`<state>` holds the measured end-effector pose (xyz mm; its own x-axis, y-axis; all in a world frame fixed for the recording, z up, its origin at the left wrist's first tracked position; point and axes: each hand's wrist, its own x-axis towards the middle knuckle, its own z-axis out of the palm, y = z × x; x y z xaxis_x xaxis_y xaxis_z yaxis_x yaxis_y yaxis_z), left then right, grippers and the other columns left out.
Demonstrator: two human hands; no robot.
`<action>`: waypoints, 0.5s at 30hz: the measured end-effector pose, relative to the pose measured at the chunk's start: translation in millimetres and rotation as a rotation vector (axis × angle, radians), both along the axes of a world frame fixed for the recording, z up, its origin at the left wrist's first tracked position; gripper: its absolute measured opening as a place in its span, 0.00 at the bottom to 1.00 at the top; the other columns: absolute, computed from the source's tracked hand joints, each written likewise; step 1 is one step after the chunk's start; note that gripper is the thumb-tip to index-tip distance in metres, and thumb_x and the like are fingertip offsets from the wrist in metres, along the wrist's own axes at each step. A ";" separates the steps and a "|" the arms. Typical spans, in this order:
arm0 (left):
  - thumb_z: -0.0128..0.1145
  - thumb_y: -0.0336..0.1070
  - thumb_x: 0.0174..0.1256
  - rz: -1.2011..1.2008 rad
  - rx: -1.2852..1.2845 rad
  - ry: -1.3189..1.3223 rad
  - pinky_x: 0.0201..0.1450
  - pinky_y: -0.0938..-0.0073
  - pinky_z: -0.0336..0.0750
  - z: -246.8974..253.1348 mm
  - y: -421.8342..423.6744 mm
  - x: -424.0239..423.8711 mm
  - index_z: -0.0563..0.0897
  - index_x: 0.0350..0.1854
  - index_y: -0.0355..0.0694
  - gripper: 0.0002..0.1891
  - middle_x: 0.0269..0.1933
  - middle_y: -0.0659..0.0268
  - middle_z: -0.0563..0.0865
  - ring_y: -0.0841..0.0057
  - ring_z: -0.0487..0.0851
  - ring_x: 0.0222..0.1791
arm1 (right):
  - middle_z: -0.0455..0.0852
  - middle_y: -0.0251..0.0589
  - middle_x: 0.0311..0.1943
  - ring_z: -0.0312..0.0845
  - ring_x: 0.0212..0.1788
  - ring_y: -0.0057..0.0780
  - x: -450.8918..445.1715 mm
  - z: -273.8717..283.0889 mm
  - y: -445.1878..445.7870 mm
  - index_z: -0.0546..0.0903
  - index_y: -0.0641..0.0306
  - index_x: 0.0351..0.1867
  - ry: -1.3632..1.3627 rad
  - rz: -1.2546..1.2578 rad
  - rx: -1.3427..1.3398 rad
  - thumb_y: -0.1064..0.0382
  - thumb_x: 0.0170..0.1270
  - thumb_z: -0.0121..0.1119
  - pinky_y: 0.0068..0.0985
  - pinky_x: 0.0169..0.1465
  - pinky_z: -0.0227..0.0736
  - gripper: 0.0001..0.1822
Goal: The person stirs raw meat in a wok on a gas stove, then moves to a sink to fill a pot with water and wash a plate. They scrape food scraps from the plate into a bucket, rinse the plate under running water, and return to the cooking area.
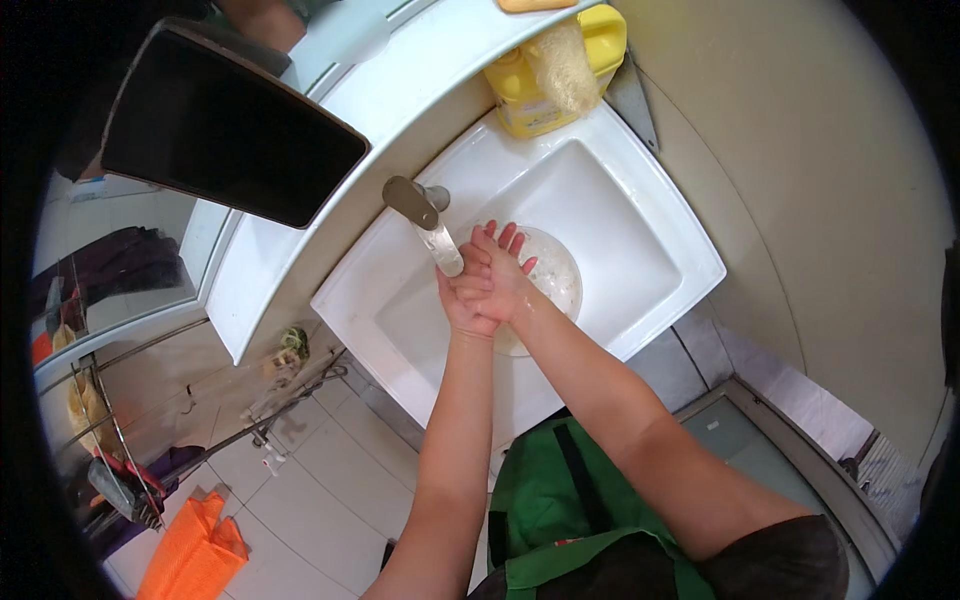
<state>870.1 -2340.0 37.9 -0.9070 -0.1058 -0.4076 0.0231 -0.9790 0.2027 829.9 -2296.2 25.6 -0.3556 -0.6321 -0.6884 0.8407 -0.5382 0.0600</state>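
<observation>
Over a white sink basin [630,217], my wet left hand [459,304] and my right hand [501,277] are pressed together, palm against palm, with fingers overlapping. The metal faucet [427,217] reaches over my left hand, its tip close to the fingers. Beneath and behind the hands, bubbly water or a round clear dish [559,277] shows in the bowl; which one, I cannot tell. Some fingers of my right hand stick out past the left. No object shows between the palms, though the space between them is hidden.
A yellow plastic jug [517,105] with a mesh scrubber [566,71] on it stands at the sink's back corner. A dark-screened tablet or phone [232,127] leans by the white shelf [435,67] and mirror. At lower left are a wire rack [105,420] and an orange cloth [195,551].
</observation>
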 end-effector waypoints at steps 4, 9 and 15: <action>0.49 0.45 0.66 -0.167 0.254 0.095 0.50 0.69 0.70 -22.9 -19.9 -6.0 0.76 0.45 0.36 0.16 0.40 0.60 0.79 0.68 0.76 0.43 | 0.75 0.32 0.24 0.69 0.21 0.25 2.6 12.4 5.3 0.73 0.58 0.25 0.431 0.401 0.257 0.59 0.66 0.46 0.20 0.24 0.65 0.12; 0.51 0.39 0.65 -0.074 0.287 0.083 0.40 0.77 0.72 -66.4 -30.3 -8.6 0.77 0.37 0.39 0.09 0.33 0.65 0.76 0.76 0.75 0.36 | 0.76 0.39 0.28 0.73 0.26 0.38 13.5 106.9 26.6 0.76 0.62 0.34 1.605 0.523 1.020 0.68 0.59 0.50 0.30 0.31 0.71 0.04; 0.48 0.37 0.65 -0.248 -0.702 -0.358 0.43 0.78 0.70 -15.9 -15.6 2.4 0.76 0.40 0.40 0.08 0.37 0.67 0.78 0.80 0.75 0.38 | 0.73 0.47 0.38 0.75 0.37 0.45 -12.2 196.1 17.1 0.75 0.53 0.55 1.723 0.595 1.169 0.72 0.52 0.49 0.34 0.39 0.73 0.25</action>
<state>872.5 -2355.6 22.0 -0.7652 -0.2571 -0.5902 -0.3594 -0.5900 0.7230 817.7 -2279.1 221.7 -0.8553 -0.5165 -0.0414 -0.2736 0.5180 -0.8105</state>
